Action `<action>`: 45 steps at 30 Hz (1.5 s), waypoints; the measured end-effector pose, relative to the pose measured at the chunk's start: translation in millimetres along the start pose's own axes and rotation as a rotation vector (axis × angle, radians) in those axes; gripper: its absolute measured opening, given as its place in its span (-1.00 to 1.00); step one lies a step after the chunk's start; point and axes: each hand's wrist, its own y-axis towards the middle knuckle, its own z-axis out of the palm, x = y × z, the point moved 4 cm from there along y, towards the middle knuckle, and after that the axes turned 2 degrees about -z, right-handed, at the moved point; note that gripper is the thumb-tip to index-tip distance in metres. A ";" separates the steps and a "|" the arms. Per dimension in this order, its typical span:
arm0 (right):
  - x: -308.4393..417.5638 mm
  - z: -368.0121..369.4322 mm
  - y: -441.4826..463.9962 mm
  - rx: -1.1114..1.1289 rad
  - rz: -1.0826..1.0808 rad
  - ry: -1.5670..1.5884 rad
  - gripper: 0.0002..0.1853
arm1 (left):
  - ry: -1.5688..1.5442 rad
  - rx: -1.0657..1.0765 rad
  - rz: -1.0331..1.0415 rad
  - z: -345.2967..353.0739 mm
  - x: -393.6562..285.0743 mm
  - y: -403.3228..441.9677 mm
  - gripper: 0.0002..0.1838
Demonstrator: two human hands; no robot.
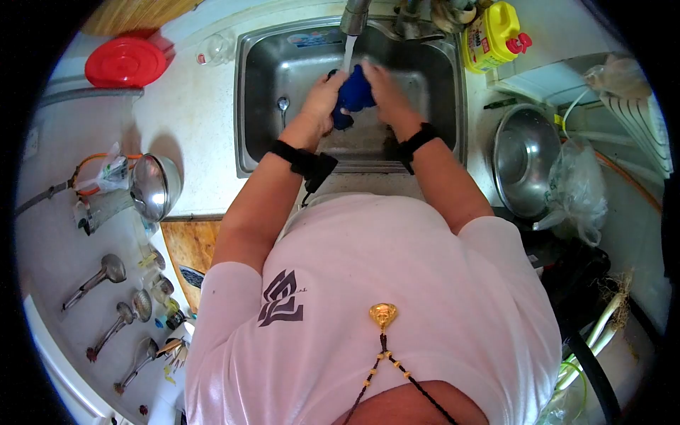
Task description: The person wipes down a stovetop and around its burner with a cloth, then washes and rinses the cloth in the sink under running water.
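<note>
A dark blue cloth (pixel 356 90) is held between my two hands over the steel sink (pixel 244 127), under the running tap (pixel 354 18). Water falls onto the top of it. My left hand (pixel 324 103) grips the cloth's left side, its fingers wrapped round it, and part of the cloth hangs below. On the right side, my right hand (pixel 386 92) touches the cloth; it is blurred by motion and its fingers are partly hidden. Both wrists wear black straps.
A spoon (pixel 283 105) lies in the sink's left part. Right of the sink are a yellow bottle (pixel 489 39) and a steel bowl (pixel 525 159). On the left are a red plastic lid (pixel 126 62), a glass (pixel 212 51) and a metal pot (pixel 152 186).
</note>
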 end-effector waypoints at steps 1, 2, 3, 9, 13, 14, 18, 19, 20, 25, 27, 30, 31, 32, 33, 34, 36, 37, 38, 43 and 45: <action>5.8 -7.6 0.6 0.012 -0.066 0.006 -0.42 | -0.004 0.072 -0.059 -1.9 -4.2 -4.0 -0.67; -3.1 -15.8 5.7 -0.018 0.138 0.064 -0.41 | -0.029 0.111 -0.086 -5.4 -7.3 -3.7 -0.62; -9.7 -22.5 7.0 -0.048 0.341 0.122 -0.39 | -0.027 0.110 -0.086 -12.5 -8.9 -1.9 -0.62; -5.5 -50.9 8.8 -0.069 0.272 0.123 -0.72 | 0.448 -0.138 -0.032 -38.0 -28.3 -1.7 -0.50; -18.1 -62.4 10.6 -0.088 0.284 0.077 -0.83 | 0.239 0.000 -0.029 -34.5 -31.8 -6.8 -0.59; -20.9 -66.6 10.5 -0.116 0.266 0.022 -0.85 | 0.204 -0.006 -0.012 -33.9 -33.0 -8.6 -0.62; -24.6 -74.7 6.4 -0.097 0.215 -0.128 -0.81 | 0.198 0.003 0.088 -35.1 -33.7 -3.4 -0.71; -28.0 -74.6 6.4 -0.054 0.166 -0.195 -0.80 | 0.201 0.003 0.090 -33.9 -34.5 -5.1 -0.71; -30.8 -74.4 7.8 -0.012 0.114 -0.261 -0.78 | 0.197 0.025 0.089 -31.1 -34.5 -6.9 -0.74; -32.1 -59.8 1.3 0.201 0.126 -0.447 -0.73 | 0.169 0.100 0.100 -16.4 -41.7 -19.2 -0.79; -36.7 -52.1 -0.9 0.244 0.102 -0.466 -0.70 | 0.216 0.118 0.096 -14.7 -43.2 -23.2 -0.80; -35.2 -40.7 -7.7 0.290 0.083 -0.391 -0.68 | 0.284 0.202 0.100 -15.7 -41.1 -27.0 -0.74; -17.2 -34.1 -15.6 0.344 0.111 -0.346 -0.67 | 0.288 0.204 0.099 -13.7 -41.9 -30.0 -0.74; -7.6 -27.4 -20.7 0.398 0.138 -0.302 -0.65 | 0.310 0.226 0.061 -10.7 -41.2 -33.5 -0.75; -7.9 -22.9 -21.4 0.396 0.138 -0.301 -0.65 | 0.332 0.247 0.023 -7.9 -39.9 -35.8 -0.75; -6.7 -17.4 -21.6 0.399 0.083 -0.189 -0.66 | 0.333 0.248 0.024 -6.7 -38.6 -35.3 -0.75; -12.4 -15.7 -19.8 0.405 0.026 -0.077 -0.67 | 0.399 0.304 0.019 -3.4 -32.6 -34.1 -0.75; -17.5 -18.4 -15.5 0.409 -0.010 -0.091 -0.66 | 0.399 0.302 0.023 -2.7 -31.4 -34.4 -0.75; -22.6 -21.3 -11.9 0.413 -0.046 -0.105 -0.65 | 0.436 0.270 0.044 -3.0 -31.4 -33.9 -0.76; 9.5 -30.7 -13.2 0.349 -0.098 -0.100 -0.83 | 0.732 0.202 0.200 -21.9 -32.9 -18.2 -0.75; 16.4 -27.9 -17.0 0.351 -0.117 -0.138 -0.81 | 1.168 0.040 0.394 -24.5 -38.1 -18.9 -0.72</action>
